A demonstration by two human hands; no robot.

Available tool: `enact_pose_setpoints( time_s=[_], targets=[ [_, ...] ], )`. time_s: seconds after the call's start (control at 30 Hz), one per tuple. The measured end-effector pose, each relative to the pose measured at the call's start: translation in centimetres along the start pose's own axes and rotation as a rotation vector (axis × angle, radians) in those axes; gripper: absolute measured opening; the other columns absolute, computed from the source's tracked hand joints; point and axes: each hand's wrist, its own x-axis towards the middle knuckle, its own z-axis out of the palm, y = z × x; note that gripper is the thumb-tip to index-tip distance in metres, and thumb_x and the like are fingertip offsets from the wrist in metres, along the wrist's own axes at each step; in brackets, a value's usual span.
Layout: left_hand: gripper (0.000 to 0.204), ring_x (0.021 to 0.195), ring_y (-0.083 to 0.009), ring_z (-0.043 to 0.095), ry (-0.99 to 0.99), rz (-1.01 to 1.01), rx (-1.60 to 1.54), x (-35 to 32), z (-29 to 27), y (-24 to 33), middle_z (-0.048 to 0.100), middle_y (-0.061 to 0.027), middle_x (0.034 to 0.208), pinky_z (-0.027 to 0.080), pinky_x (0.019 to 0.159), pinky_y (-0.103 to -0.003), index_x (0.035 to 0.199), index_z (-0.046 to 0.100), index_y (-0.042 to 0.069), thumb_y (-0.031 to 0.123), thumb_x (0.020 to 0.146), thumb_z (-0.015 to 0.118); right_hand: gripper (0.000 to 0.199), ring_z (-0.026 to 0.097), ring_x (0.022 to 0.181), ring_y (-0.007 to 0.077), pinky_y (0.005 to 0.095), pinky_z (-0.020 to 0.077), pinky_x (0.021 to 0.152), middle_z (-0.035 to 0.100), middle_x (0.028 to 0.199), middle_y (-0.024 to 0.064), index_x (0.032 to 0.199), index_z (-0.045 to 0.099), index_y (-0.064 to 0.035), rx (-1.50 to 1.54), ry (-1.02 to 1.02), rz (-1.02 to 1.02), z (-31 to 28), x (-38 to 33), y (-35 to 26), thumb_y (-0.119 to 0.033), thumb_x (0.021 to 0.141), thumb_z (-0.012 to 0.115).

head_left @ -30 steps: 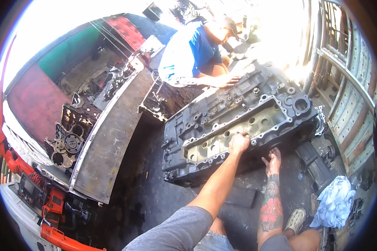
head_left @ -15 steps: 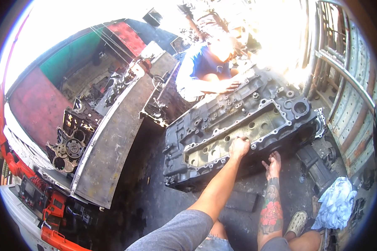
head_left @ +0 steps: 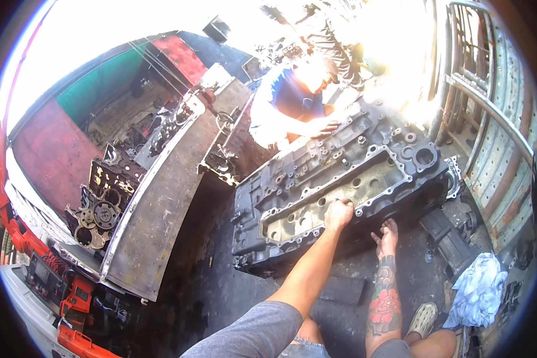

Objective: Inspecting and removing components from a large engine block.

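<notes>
A large dark grey engine block [head_left: 262, 200] lies on the ground in front of me. A long rectangular opening in its upper face shows a pale floor with round holes. My left hand [head_left: 339, 213] is closed over the near rim of this opening, its fingertips hidden from view. Beside the block's near side, my right hand [head_left: 386, 237] is turned palm up with fingers loosely curled and apart, holding nothing that I can see. Across the block, a co-worker in a blue top [head_left: 286, 98] has a hand [head_left: 322, 127] on its far edge.
At left stands a truck bed [head_left: 155, 232] carrying greasy engine parts [head_left: 104, 212]. A blue-white rag [head_left: 477, 292] and a dark metal part [head_left: 450, 238] lie at right, near a ridged metal panel [head_left: 513, 119]. Dark oily floor [head_left: 238, 304] surrounds the block. Glare washes out the background.
The block's right end sits slightly lower in the picture, and my left hand has dropped a little with it. The co-worker has shifted slightly. Dark shapes in the bright background have moved.
</notes>
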Motion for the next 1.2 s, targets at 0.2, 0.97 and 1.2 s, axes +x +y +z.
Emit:
enact_pose_setpoints(
  time_s=[0.2, 0.97, 1.2],
  targets=[
    [0.037, 0.109, -0.0326, 0.064, 0.061, 0.018, 0.014, 0.2, 0.4, -0.2, 0.068, -0.0154, 0.115, 0.048, 0.096, -0.042, 0.11, 0.073, 0.02, 0.033, 0.085, 0.05, 0.053, 0.038, 0.13, 0.0273, 0.0493, 0.0504, 0.091, 0.035, 0.148, 0.0137, 0.145, 0.037, -0.0087, -0.002, -0.006, -0.001, -0.1, 0.0, -0.1, -0.009, 0.092, 0.042],
    [0.036, 0.108, -0.0329, 0.064, 0.056, 0.057, 0.015, 0.4, 0.1, -0.1, 0.069, -0.0159, 0.114, 0.048, 0.095, -0.041, 0.112, 0.073, 0.022, 0.033, 0.085, 0.051, 0.06, 0.052, 0.111, 0.0199, 0.0393, 0.0556, 0.081, 0.044, 0.142, 0.0117, 0.142, 0.041, -0.01, 0.033, 0.029, -0.009, 0.7, -0.4, -0.6, -0.003, 0.083, 0.046],
    [0.036, 0.108, -0.0308, 0.065, 0.069, 0.037, 0.02, -0.3, 0.0, 0.1, 0.07, -0.0149, 0.111, 0.048, 0.095, -0.04, 0.113, 0.073, 0.021, 0.034, 0.086, 0.053, 0.057, 0.052, 0.11, 0.0198, 0.0382, 0.0554, 0.081, 0.044, 0.143, 0.0116, 0.141, 0.041, -0.0098, 0.012, 0.029, -0.003, 0.8, -0.9, -0.8, -0.002, 0.085, 0.044]
  ],
)
